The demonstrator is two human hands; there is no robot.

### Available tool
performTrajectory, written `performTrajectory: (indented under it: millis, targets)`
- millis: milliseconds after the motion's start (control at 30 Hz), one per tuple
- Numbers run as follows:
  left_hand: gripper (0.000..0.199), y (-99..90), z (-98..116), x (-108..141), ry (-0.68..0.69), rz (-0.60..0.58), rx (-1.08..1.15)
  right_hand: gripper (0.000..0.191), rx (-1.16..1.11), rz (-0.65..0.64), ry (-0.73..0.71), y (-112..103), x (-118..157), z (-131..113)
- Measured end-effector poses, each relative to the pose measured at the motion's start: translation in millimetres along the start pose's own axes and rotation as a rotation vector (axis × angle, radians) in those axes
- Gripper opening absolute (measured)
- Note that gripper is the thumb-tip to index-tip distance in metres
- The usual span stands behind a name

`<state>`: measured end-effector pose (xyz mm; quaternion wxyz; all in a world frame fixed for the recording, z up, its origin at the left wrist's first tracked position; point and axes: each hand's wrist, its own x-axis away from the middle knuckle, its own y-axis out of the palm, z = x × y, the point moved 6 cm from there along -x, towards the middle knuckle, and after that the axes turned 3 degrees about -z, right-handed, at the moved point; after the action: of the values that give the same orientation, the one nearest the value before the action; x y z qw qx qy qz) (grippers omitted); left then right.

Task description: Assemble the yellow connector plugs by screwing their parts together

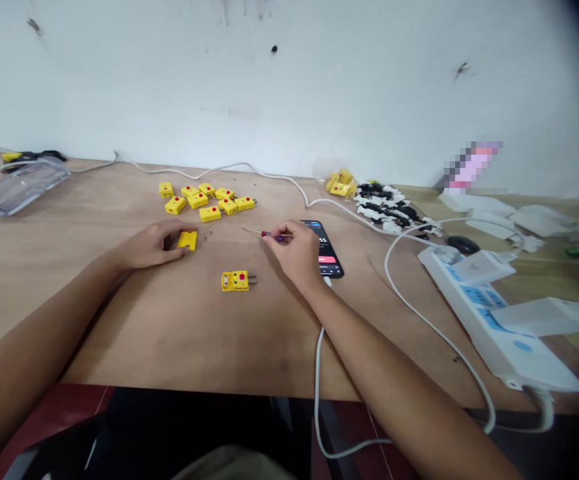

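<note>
My left hand [154, 245] has its thumb and fingers around a yellow plastic connector cover [188, 241] on the table. Between the fingertips of my right hand [296, 250] is a thin screwdriver [265, 234] with a red and purple handle, its shaft pointing left. An opened yellow connector [236, 281] lies in front, nearer the table edge, its inside showing and metal pins sticking out to the right. Tiny metal pieces [210, 231], perhaps screws, are just right of the cover. Several closed yellow connectors [210, 213] with red dots lie farther back.
Beside my right hand lies a lit phone [332, 257] on a white cable [319, 373]. A white power strip [499, 333] with chargers stands right. Behind are bagged yellow connectors [340, 183] and a black-and-white pile of parts [389, 203]. A clear plastic case [24, 187] is far left.
</note>
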<state>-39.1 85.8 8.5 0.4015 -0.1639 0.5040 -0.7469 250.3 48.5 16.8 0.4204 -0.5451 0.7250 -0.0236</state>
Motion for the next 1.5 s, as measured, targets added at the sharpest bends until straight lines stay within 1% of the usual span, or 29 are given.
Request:
performTrajectory:
  millis: [167, 333, 467, 533, 633, 700, 800, 933, 1033, 1167, 1333, 1500]
  targets:
    - [0.054, 1.3, 0, 2, -0.073, -0.041, -0.054, 0.016, 0.056, -0.033, -0.016, 2, 1, -2]
    - [0.055, 1.7, 1, 1, -0.048, -0.050, -0.076, 0.014, 0.062, -0.070, -0.044, 6, 3, -2]
    - [0.053, 1.8, 2, 1, -0.017, -0.052, -0.083, 0.013, 0.077, -0.108, -0.035, 10, 5, -1]
    - [0.054, 2.2, 2, 2, -0.024, -0.030, -0.074, 0.013, 0.074, -0.123, -0.031, 11, 5, 0]
    - [0.052, 2.9, 1, 1, -0.057, 0.054, -0.070, 0.016, 0.070, -0.125, -0.028, 10, 5, -2]
    - [0.048, 5.3, 4, -1, -0.031, 0.088, -0.074, 0.017, 0.075, -0.134, -0.017, 10, 5, -3]
    - [0.042, 9.2, 12, -5, 0.056, 0.099, -0.089, 0.015, 0.023, -0.172, 0.002, 13, 6, -5]
    - [0.039, 11.6, 18, -5, 0.130, 0.079, -0.123, 0.012, -0.062, -0.204, -0.051, 22, 11, -15]
    - [0.038, 12.1, 18, -5, 0.138, 0.069, -0.141, 0.012, -0.082, -0.257, -0.086, 31, 15, -22]
    - [0.038, 13.3, 19, -5, 0.133, 0.054, -0.150, 0.013, -0.128, -0.333, -0.064, 43, 17, -21]
    - [0.035, 15.0, 21, -8, 0.139, 0.043, -0.153, 0.013, -0.146, -0.340, -0.048, 50, 17, -16]
    - [0.033, 15.8, 20, -9, 0.133, 0.046, -0.152, 0.012, -0.143, -0.345, -0.054, 50, 17, -18]
